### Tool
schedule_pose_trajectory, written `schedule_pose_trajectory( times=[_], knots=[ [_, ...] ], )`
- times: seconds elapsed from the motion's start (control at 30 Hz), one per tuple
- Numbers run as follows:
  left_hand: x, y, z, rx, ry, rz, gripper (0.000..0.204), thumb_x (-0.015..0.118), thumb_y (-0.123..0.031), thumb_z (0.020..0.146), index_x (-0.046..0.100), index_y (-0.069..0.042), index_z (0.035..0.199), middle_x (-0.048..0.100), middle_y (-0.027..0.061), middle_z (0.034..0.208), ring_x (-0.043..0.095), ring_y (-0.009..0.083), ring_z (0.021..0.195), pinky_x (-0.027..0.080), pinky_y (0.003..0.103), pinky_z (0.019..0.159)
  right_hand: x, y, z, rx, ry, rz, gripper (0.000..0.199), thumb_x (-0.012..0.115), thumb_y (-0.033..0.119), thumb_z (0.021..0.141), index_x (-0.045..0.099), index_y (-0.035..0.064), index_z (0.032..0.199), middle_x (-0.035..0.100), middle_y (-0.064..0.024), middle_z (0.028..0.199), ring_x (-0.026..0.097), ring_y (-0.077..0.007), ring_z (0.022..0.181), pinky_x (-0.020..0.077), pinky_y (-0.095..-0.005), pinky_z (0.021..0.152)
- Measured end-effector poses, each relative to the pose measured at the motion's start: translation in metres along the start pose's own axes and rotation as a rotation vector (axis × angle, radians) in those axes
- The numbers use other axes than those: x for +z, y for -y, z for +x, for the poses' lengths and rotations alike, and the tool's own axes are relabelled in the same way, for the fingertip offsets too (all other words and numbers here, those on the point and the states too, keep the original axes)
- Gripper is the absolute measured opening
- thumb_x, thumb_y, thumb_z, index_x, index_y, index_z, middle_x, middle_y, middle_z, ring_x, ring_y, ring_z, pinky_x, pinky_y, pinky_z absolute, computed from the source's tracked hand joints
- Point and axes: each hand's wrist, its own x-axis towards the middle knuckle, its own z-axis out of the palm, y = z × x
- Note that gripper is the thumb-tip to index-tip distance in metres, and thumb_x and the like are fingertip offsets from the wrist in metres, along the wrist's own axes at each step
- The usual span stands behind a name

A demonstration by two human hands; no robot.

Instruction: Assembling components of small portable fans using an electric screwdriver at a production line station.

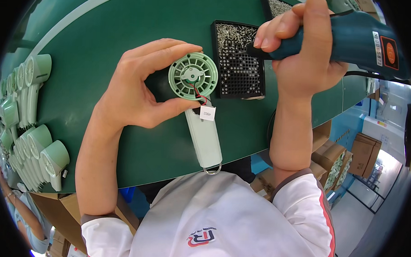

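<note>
My left hand (141, 83) grips the round head of a pale green handheld fan (205, 137), thumb below and fingers above. The fan lies with its handle toward me and a metal ring at the handle's end. Inside the open round housing sits a motor mount, and red and black wires run down beside a small white label (208, 113). My right hand (308, 50) is wrapped round a dark teal electric screwdriver (353, 41), its tip pointing left over a black screw tray (239, 61). Loose screws heap at the tray's far end; others stand in its holes.
Several pale green fans (33, 77) are stacked along the table's left side. A second screw tray (277, 6) stands farther back. Cardboard boxes (329, 155) stand on the right, below the green table (150, 158). Another person's arm (28, 213) shows at the lower left.
</note>
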Motion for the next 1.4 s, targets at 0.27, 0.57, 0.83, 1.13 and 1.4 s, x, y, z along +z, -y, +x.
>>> schedule_pose_trajectory(
  times=[0.27, 0.57, 0.83, 1.13, 1.4],
  knots=[
    [0.004, 0.000, -0.002, 0.016, -0.069, -0.023, 0.063, 0.090, -0.012, 0.064, 0.068, 0.004, 0.122, 0.072, 0.0175, 0.108, 0.071, 0.0309, 0.095, 0.056, 0.036, 0.087, -0.027, -0.023, 0.022, -0.229, 0.396, 0.072, 0.034, 0.051, 0.022, 0.106, 0.067, -0.0083, 0.109, 0.060, -0.0092, 0.070, 0.057, -0.0209, 0.050, 0.0497, -0.0377, 0.047],
    [0.002, 0.003, -0.008, 0.043, -0.103, -0.036, 0.061, 0.091, -0.012, 0.066, 0.068, 0.004, 0.120, 0.072, 0.0172, 0.107, 0.071, 0.0327, 0.093, 0.057, 0.037, 0.083, -0.027, -0.002, 0.019, -0.150, 0.443, 0.212, 0.039, 0.047, 0.029, 0.107, 0.067, -0.0031, 0.112, 0.061, -0.0064, 0.073, 0.053, -0.0207, 0.051, 0.0460, -0.0400, 0.048],
    [0.007, 0.004, -0.005, 0.059, -0.118, -0.031, 0.061, 0.090, -0.013, 0.065, 0.068, 0.004, 0.119, 0.072, 0.0170, 0.106, 0.071, 0.0345, 0.093, 0.058, 0.038, 0.083, -0.006, 0.037, 0.000, -0.113, 0.621, 0.203, 0.053, 0.033, 0.045, 0.111, 0.065, 0.0048, 0.125, 0.056, -0.0014, 0.076, 0.049, -0.0158, 0.049, 0.0449, -0.0357, 0.046],
    [0.004, 0.002, -0.007, 0.051, -0.125, -0.017, 0.061, 0.090, -0.013, 0.065, 0.068, 0.003, 0.119, 0.071, 0.0177, 0.107, 0.070, 0.0355, 0.094, 0.058, 0.039, 0.084, 0.015, 0.034, -0.018, -0.090, 0.794, 0.213, 0.055, 0.027, 0.047, 0.113, 0.057, 0.0038, 0.129, 0.056, -0.0032, 0.076, 0.050, -0.0168, 0.047, 0.0480, -0.0368, 0.045],
    [0.005, 0.003, -0.007, 0.041, -0.122, -0.052, 0.060, 0.090, -0.013, 0.065, 0.069, 0.002, 0.119, 0.071, 0.0164, 0.107, 0.070, 0.0348, 0.095, 0.057, 0.039, 0.083, 0.019, 0.028, -0.027, -0.087, 0.803, 0.188, 0.051, 0.026, 0.044, 0.114, 0.053, 0.0026, 0.127, 0.055, -0.0041, 0.075, 0.051, -0.0167, 0.047, 0.0497, -0.0367, 0.047]
  ],
)
